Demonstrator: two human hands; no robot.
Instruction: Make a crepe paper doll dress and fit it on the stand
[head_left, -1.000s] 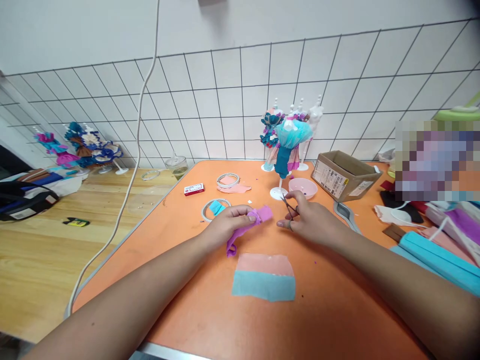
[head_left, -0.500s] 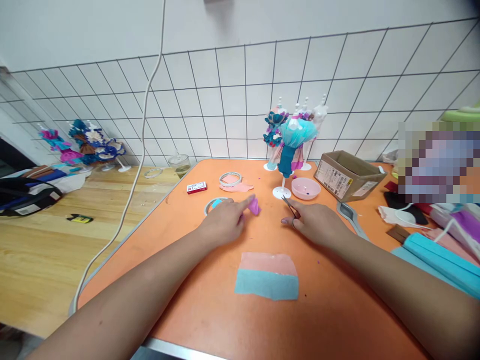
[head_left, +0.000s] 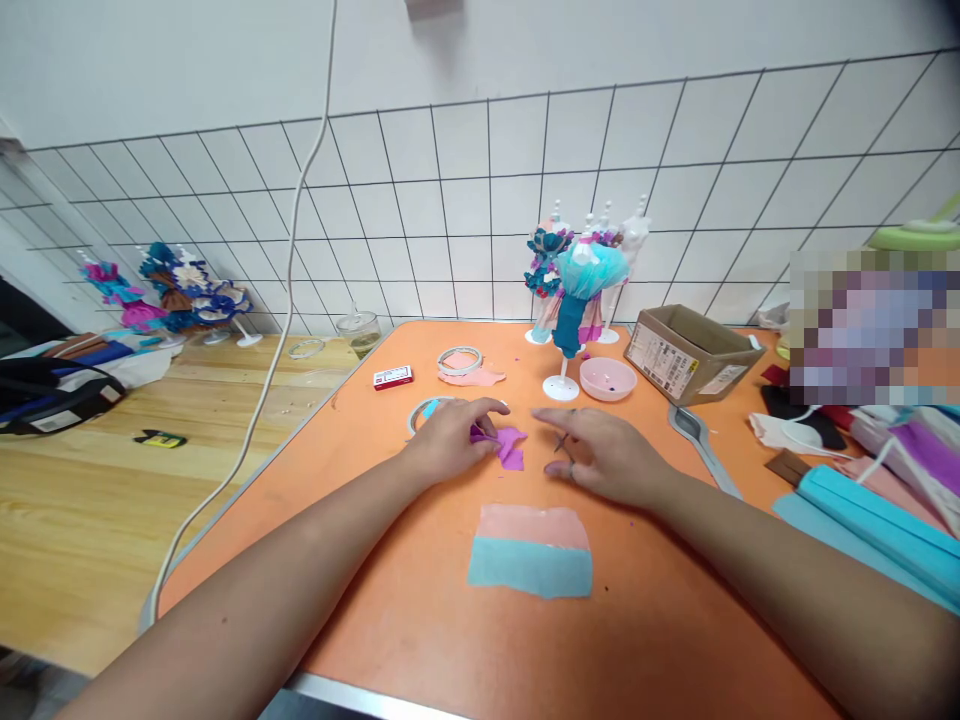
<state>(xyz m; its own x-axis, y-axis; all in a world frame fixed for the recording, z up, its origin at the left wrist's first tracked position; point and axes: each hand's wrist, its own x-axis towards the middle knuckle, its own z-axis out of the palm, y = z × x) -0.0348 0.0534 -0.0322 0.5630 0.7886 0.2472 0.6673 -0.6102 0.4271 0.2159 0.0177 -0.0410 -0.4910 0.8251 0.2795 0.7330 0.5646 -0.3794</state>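
A crumpled piece of purple crepe paper lies on the orange table. My left hand is at its left edge, thumb touching or just over the paper, index finger raised apart from the thumb. Across from it, my right hand keeps a small pair of scissors in its grasp, the tips poking out toward the left while the index finger stretches forward. Most of the scissors is hidden by the hand. Nearer me lies a flat strip of pink and light blue paper.
Behind are a stand in a turquoise paper dress, a pink bowl and a cardboard box. Tape rolls and a small red-white box sit left. Blue crepe paper lies right; a white cable hangs left.
The purple paper has spread out flatter and shifted slightly toward me. My left index finger has lifted off it. My right hand has moved left, its index finger now extended.
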